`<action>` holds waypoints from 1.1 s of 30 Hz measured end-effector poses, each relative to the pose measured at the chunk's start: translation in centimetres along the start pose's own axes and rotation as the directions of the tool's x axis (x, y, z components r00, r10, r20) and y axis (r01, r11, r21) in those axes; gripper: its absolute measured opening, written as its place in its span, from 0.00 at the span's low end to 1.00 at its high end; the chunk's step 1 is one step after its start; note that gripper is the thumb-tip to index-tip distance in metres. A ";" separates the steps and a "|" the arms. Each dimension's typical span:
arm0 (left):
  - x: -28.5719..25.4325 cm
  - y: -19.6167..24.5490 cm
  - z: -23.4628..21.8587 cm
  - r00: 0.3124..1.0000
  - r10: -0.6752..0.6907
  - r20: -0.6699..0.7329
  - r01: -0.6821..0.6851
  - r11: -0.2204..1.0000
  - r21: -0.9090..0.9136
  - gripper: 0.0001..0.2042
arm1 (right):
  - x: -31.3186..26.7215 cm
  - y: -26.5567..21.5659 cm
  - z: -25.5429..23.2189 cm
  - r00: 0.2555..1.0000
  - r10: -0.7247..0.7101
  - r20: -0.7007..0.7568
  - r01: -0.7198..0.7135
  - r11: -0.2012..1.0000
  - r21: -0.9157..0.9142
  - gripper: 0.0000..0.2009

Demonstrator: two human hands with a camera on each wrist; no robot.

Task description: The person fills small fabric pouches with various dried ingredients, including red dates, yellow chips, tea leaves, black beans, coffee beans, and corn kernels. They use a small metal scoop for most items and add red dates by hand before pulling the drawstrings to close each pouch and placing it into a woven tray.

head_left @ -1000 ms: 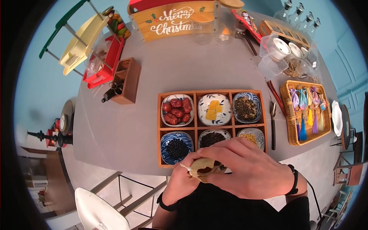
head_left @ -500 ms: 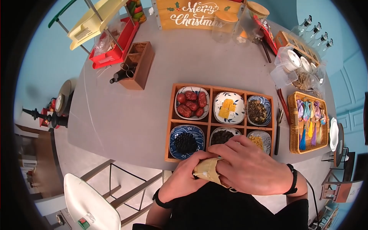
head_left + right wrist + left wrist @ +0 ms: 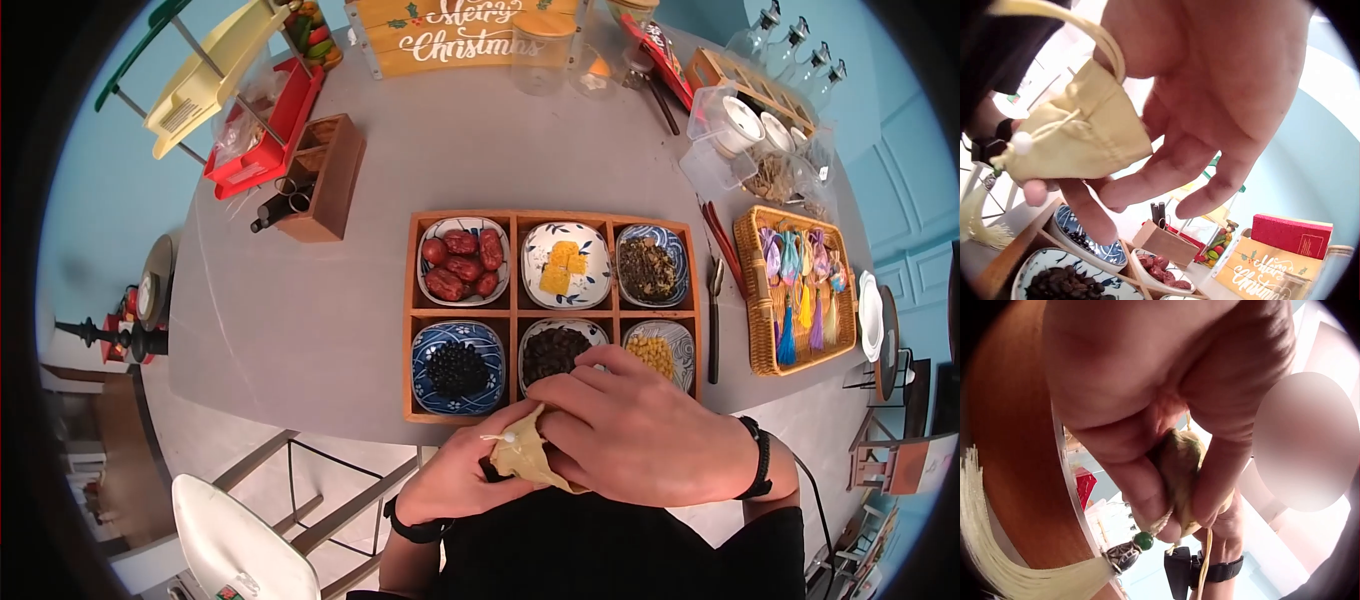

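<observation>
My left hand (image 3: 458,478) grips a small pale-yellow drawstring pouch (image 3: 520,452), thumb and fingers on either side of it. Bent fingers of my right hand (image 3: 650,435) hold the pouch near its mouth; part of their contact is hidden. A cream tassel (image 3: 1041,581) hangs from the cord, with a green bead (image 3: 1143,540) above it. Just beyond the hands lies a wooden compartment tray (image 3: 409,340). Its dishes hold dark brown seeds (image 3: 556,352), black beans (image 3: 458,370), yellow kernels (image 3: 650,352), red dates (image 3: 462,265), yellow blocks (image 3: 563,270) and dried leaves (image 3: 648,270).
Right of the tray lies a dark-handled spoon (image 3: 714,325), then a wicker basket (image 3: 757,345) with colourful tasselled pouches. A wooden holder (image 3: 335,185) with black-handled scissors stands at left, near a tiered rack (image 3: 215,80). Jars and a Christmas sign (image 3: 480,40) line the back.
The head view swung to one side and back. Both hands stay on the pouch, which tilted over; its opening faced the camera earlier and now its cloth side shows.
</observation>
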State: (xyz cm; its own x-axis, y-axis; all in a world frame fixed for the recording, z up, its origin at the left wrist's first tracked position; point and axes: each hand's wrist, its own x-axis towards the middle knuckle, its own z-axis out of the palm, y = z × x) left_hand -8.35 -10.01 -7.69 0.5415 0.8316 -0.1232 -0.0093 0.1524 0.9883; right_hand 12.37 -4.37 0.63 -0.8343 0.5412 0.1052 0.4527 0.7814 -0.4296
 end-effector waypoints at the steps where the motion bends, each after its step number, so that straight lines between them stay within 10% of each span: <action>1: 0.0 0.2 0.2 1.000 -0.012 -0.027 0.011 1.000 -0.018 0.33 | -0.2 0.2 0.1 0.998 0.008 -0.058 -0.005 0.999 0.051 0.07; 11: 0.7 -1.9 1.8 0.971 0.103 -0.218 -0.147 0.969 -0.198 0.23 | -2.6 1.3 -1.9 0.999 0.036 0.038 -0.038 0.998 0.056 0.19; 16: 1.8 -1.7 1.9 0.958 0.162 -0.237 -0.219 0.945 -0.242 0.22 | -5.8 2.3 -0.7 0.935 0.252 -0.249 -0.103 0.866 0.490 0.31; 24: 3.5 -2.2 3.0 0.907 0.291 -0.305 -0.384 0.867 -0.316 0.14 | -6.6 2.4 3.1 0.800 0.425 -0.424 -0.087 0.781 0.618 0.13; 33: 4.4 -1.1 3.6 0.908 0.342 -0.240 -0.404 0.868 -0.289 0.11 | -7.5 2.1 3.7 0.668 0.470 -0.577 -0.051 0.802 0.595 0.17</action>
State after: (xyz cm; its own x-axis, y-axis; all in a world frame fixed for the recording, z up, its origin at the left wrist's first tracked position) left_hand -2.94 -8.42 -9.01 0.2870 0.9358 0.2047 -0.4698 -0.0488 0.8814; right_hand 18.40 -7.87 -4.37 -0.1628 0.9081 0.3859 0.2188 0.4146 -0.8833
